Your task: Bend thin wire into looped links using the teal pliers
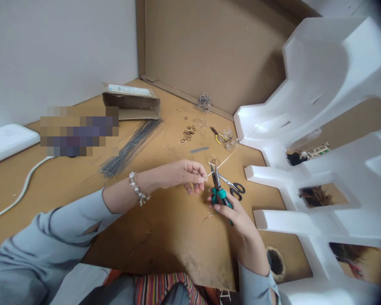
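My left hand (190, 176) pinches a thin metal wire (227, 157) between thumb and fingers. The wire runs up and to the right from the fingertips. My right hand (233, 207) is wrapped round the teal and black handles of long-nose pliers (216, 182). Their jaws point away from me, slightly apart, and sit at the wire just right of my left fingertips; whether they touch it I cannot tell. Just beyond the pliers lie scissors (238, 189) with black handles. A bundle of straight grey wires (130, 148) lies to the left of my left hand.
An open cardboard box (133, 106) stands at the back left. Black rings (188, 134), yellow-handled cutters (216, 134), a grey strip (199, 150) and tangled wire (204, 102) lie mid-table. White moulded foam (273, 173) borders the right side. A white cable (25, 186) runs along the left.
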